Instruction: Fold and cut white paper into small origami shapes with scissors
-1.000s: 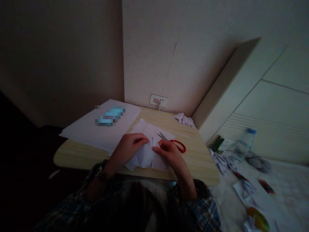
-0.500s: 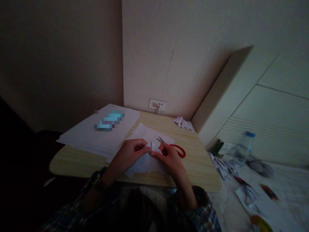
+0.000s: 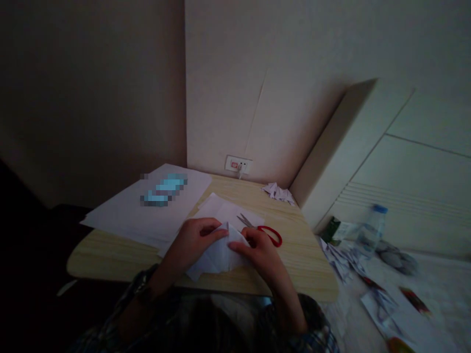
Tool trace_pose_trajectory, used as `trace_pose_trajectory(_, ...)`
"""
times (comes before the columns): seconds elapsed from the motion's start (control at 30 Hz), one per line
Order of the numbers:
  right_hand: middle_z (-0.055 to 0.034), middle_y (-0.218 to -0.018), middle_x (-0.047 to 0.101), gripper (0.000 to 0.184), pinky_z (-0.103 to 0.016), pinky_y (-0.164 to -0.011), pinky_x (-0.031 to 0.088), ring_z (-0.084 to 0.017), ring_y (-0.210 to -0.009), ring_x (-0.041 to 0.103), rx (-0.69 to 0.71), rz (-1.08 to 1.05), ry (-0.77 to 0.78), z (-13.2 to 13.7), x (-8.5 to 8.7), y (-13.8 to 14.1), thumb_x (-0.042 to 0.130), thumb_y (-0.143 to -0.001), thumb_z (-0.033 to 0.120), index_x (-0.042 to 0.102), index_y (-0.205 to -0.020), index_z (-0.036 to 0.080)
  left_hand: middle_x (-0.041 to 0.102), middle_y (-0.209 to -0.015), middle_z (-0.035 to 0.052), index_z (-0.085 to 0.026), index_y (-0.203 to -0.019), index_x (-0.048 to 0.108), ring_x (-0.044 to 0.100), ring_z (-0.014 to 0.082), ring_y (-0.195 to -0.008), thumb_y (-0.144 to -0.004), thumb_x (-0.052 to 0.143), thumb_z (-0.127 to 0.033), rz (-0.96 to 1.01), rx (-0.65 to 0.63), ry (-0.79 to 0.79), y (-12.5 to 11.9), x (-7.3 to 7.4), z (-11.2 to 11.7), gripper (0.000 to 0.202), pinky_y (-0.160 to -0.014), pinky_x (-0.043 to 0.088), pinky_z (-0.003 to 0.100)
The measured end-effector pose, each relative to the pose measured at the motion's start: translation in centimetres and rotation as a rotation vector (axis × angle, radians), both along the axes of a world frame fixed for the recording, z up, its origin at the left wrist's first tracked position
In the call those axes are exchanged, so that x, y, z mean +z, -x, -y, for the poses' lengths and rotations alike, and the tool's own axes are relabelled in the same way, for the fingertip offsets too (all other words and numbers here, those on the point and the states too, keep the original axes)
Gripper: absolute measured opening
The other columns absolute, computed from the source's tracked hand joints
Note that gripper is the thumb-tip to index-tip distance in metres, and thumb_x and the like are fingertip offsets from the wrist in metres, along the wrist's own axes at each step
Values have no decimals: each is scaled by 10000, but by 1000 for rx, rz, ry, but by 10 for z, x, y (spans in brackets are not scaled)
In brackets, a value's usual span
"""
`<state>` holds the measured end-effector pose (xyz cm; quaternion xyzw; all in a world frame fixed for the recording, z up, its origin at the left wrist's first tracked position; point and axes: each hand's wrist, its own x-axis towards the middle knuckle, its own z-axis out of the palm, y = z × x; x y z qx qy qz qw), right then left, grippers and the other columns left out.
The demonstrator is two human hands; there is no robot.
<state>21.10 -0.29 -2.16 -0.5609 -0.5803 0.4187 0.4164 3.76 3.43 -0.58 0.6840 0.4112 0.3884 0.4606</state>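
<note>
A folded sheet of white paper (image 3: pixel 228 241), peaked at the top with a crease down its middle, is held between both hands above the table. My left hand (image 3: pixel 198 240) pinches its left side between thumb and fingers. On the opposite side, my right hand (image 3: pixel 257 247) grips the right edge, thumb in front. Scissors (image 3: pixel 270 234) with red handles lie open just beyond my right hand, their blades resting over loose white paper (image 3: pixel 221 208). Part of that paper is hidden by my hands.
Large white sheets (image 3: pixel 121 215) cover the table's left side, with a blurred phone-like object (image 3: pixel 165 189) on them. Small folded paper pieces (image 3: pixel 278 192) sit at the back right of the wooden table (image 3: pixel 294 264). A plastic bottle (image 3: pixel 371 230) stands beyond its right edge.
My hands have moved slightly apart, and more of the folded paper shows between them. The whole view has shifted slightly; the scissors stay on the table.
</note>
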Motion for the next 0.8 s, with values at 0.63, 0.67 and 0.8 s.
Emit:
trace_pose_trajectory(0.63, 74, -546, 423, 323, -239, -535, 276, -119, -572, 389, -169, 132, 17, 1, 7, 14, 720, -612, 230, 401, -568, 216, 664, -642, -3, -167, -621, 659, 590, 165, -652, -660, 638, -331, 107, 5, 85, -4, 3, 5, 170, -604, 442, 225)
trace_pose_trajectory(0.67, 73, -548, 432, 322, -239, -538, 277, -120, -575, 397, -178, 151, 25, 1, 6, 15, 723, -612, 224, 404, -570, 215, 665, -647, -2, -166, -626, 660, 590, 165, -653, -657, 641, -331, 111, 3, 86, -4, 2, 5, 169, -604, 443, 225)
trace_pose_trajectory(0.8, 62, -581, 478, 286, -241, -563, 304, -129, -602, 442, -145, 169, 38, 3, 5, 16, 723, -622, 229, 439, -603, 207, 608, -588, -15, -162, -592, 636, 544, 146, -601, -700, 620, -346, 51, 35, 29, -4, 0, 4, 214, -570, 416, 221)
